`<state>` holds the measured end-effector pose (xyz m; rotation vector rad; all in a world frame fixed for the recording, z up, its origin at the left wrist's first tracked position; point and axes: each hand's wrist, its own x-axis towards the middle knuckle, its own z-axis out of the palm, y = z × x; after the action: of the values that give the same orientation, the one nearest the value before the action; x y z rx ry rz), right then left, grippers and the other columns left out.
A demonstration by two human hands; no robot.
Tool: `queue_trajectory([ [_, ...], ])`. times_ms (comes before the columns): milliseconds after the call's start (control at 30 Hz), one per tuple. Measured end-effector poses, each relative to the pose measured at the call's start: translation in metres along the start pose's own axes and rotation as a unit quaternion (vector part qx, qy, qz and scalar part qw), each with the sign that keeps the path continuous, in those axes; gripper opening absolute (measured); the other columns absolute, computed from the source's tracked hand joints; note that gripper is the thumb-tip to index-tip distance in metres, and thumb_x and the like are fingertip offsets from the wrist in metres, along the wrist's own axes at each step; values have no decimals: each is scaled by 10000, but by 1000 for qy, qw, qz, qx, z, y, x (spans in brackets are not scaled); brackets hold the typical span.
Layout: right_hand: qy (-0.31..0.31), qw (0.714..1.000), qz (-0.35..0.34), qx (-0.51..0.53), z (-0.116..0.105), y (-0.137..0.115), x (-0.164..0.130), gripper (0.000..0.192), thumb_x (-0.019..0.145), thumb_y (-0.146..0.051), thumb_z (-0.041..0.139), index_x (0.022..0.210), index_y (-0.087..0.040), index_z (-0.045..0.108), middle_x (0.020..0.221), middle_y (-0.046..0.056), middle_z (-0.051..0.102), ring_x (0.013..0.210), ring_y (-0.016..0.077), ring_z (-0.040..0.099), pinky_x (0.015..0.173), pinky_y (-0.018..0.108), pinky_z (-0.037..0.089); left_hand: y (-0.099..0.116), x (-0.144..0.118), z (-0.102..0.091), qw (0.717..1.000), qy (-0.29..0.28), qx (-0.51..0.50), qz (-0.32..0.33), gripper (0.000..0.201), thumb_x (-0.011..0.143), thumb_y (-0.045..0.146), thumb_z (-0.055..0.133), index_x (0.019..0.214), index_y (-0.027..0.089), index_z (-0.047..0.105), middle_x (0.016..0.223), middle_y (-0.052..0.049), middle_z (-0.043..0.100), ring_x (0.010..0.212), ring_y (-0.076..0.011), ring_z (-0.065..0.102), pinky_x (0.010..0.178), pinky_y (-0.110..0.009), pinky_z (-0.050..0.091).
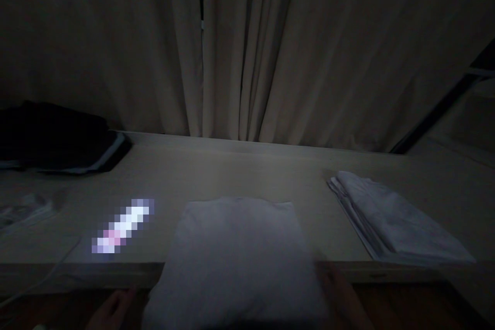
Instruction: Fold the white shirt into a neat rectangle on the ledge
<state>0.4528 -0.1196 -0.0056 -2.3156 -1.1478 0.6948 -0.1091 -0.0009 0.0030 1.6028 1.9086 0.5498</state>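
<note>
We see a dim room of a home, laundry being folded, closed beige curtains (pixel 247 46) hanging behind a long pale table (pixel 232 170), 1 stack of folded white cloths (pixel 394 216) on it, dark folded clothes (pixel 58 136) at the far left.

A stack of folded white cloths (pixel 394 219) is seen on the right part of the desk (pixel 247 175), its long side running slantwise toward the front edge. A dark folded garment (pixel 58 139) is laid at the far left, against the back. A blurred, glowing patch (pixel 122 226) is seen on the desk left of the middle. Something pale and crumpled (pixel 23 211) is made out at the left edge, too dim to be told. Pale curtains (pixel 247 46) are hung behind the desk, closed but for a narrow gap.
</note>
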Motion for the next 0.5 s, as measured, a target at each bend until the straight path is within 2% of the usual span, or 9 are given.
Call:
queue_trajectory([
  [67,20,1000,-16,-4,-6,-16,25,554,805,-546,360,1130,-147,565,1112,159,677,1018,251,652,882,354,504,14,24,-2,1000,14,-1,-1,365,753,511,386,813,273,656,763,-48,713,856,-280,676,777,-399,560],
  [133,34,998,-52,-17,-8,-42,52,553,833,-503,352,1176,-107,528,1115,172,662,990,237,651,874,347,502,38,53,0,1000,14,4,14,397,784,484,367,892,231,653,906,-72,724,912,-269,668,812,-392,548],
  [233,43,987,-137,-73,5,-92,88,492,862,-430,375,1184,-104,552,1206,169,623,1103,237,592,980,354,440,86,97,11,993,27,59,97,487,836,479,332,1046,166,641,1131,-117,679,1051,-265,626,925,-406,497],
  [300,34,973,-197,-114,21,-125,107,437,883,-368,373,1176,-121,583,1246,150,611,1165,237,553,1042,364,387,118,123,25,979,22,119,162,547,873,444,275,1157,115,607,1238,-148,627,1148,-272,575,1010,-432,434],
  [367,12,957,-243,-155,40,-154,125,417,902,-319,353,1194,-135,588,1259,133,611,1180,228,543,1055,359,371,142,148,44,962,-14,168,216,551,895,382,234,1224,100,574,1282,-148,602,1190,-258,547,1052,-425,393],
  [433,-8,943,-274,-188,57,-176,140,419,908,-276,344,1235,-137,568,1286,125,598,1197,218,531,1058,348,363,156,170,64,937,-56,224,262,527,903,329,231,1284,121,531,1329,-133,572,1218,-234,527,1065,-403,375],
  [500,-25,934,-289,-207,70,-189,153,424,896,-258,381,1271,-144,544,1308,117,585,1210,213,520,1060,344,355,160,187,82,914,-78,276,288,506,899,314,269,1327,155,486,1358,-128,547,1225,-233,521,1041,-411,390],
])
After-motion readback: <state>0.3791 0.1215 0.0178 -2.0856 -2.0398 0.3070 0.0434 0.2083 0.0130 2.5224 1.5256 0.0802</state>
